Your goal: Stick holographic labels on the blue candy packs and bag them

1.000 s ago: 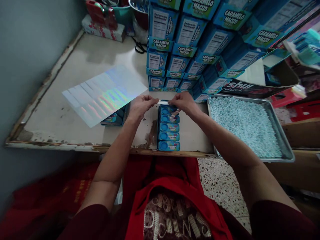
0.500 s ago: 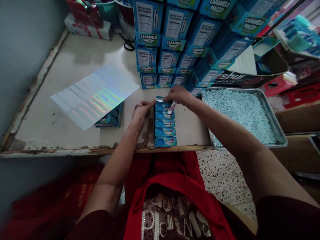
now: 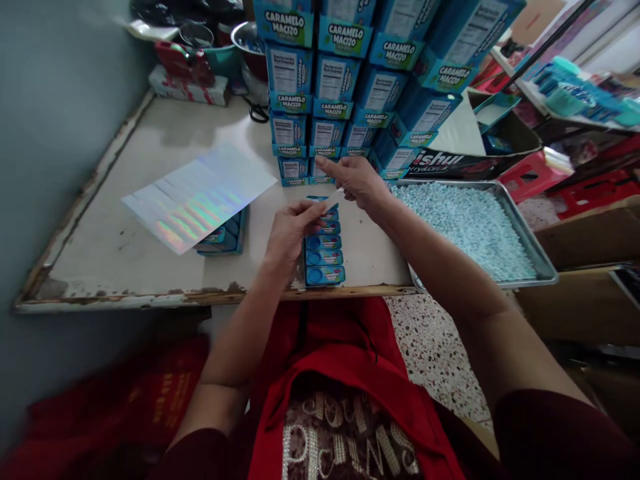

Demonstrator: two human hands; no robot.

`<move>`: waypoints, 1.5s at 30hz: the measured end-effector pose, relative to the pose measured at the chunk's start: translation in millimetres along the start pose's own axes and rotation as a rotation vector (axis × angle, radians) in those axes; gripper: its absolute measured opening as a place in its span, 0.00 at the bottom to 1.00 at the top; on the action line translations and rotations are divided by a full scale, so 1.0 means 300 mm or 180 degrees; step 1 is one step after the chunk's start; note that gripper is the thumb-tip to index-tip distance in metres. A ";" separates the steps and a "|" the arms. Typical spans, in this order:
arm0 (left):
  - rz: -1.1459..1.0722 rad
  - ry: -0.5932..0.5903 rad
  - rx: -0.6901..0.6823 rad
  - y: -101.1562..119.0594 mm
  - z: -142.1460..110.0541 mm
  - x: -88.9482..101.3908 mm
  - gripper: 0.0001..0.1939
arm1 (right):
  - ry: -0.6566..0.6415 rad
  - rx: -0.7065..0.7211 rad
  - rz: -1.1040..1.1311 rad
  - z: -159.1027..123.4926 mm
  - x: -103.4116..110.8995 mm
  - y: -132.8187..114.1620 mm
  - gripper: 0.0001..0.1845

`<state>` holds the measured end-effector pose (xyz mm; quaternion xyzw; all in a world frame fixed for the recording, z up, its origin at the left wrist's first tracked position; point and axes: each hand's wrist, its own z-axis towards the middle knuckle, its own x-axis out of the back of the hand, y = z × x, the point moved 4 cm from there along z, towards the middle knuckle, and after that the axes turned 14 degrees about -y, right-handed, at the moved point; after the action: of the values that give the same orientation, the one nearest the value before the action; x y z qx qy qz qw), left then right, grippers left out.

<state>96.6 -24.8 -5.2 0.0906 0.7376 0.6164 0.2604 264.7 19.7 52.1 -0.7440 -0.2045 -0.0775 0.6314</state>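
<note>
Just above the far end of a row of blue candy tins (image 3: 324,258), my two hands meet at a narrow white paper strip (image 3: 334,199). My left hand (image 3: 293,233) pinches its left end between thumb and fingers. The curled fingers of my right hand (image 3: 361,181) are closed on the other end, while its index finger points out to the left. The tins lie side by side, labelled CARAMELO MACIZO; the farthest ones are partly hidden by my left hand and the strip. To the left, a shiny holographic sheet (image 3: 200,193) rests over another box of tins (image 3: 231,239).
Stacked blue boxes (image 3: 332,80) rise behind my hands. At right stands a metal tray (image 3: 549,270) full of pale blue candies, with an open black carton (image 3: 457,163) behind it. Scissors (image 3: 259,112) and bowls are at the back left.
My right hand has lifted off the far tin, and its fingers point left. My left hand has come off the row's edge and now pinches the white strip. The view has shifted slightly.
</note>
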 end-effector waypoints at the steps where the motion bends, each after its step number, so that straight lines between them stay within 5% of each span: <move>1: -0.0084 0.0066 -0.0031 0.001 0.005 0.021 0.25 | 0.0049 -0.0015 0.0121 -0.012 -0.003 -0.010 0.32; 5: -0.0042 0.0269 -0.0087 0.034 0.004 0.131 0.23 | -0.0068 -0.0097 0.0691 -0.065 -0.014 -0.033 0.27; 10: 0.0473 0.0076 0.0308 0.067 0.044 0.209 0.17 | 0.0144 -0.0167 0.0618 -0.089 -0.035 0.016 0.21; 18: 0.0671 -0.0329 0.0782 -0.022 0.133 0.242 0.14 | 0.0463 -0.0429 0.0259 -0.097 -0.090 0.157 0.22; 29: 0.0527 -0.0625 0.0876 -0.097 0.164 0.275 0.20 | 0.0511 -0.0423 -0.0651 -0.082 -0.087 0.166 0.25; 34: 0.0343 -0.0449 0.0995 -0.194 0.155 0.252 0.26 | 0.0168 -0.0683 -0.0764 -0.038 -0.039 0.205 0.27; 38: 0.0323 0.0187 0.0844 -0.242 0.127 0.259 0.22 | -0.0061 -0.0575 -0.0594 -0.049 -0.013 0.231 0.16; 41: 0.0755 0.0680 0.0480 -0.220 0.103 0.275 0.15 | 0.0377 0.0139 -0.1615 -0.108 -0.017 0.190 0.06; 45: 0.1803 0.0810 -0.0042 -0.124 0.030 0.227 0.09 | 0.0234 0.0431 -0.3449 -0.170 -0.110 0.134 0.23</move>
<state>50.3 5.7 -60.3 0.2129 0.7057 0.6756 -0.0156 258.3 -41.4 13.0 -0.4867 -0.5408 -0.4043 0.5543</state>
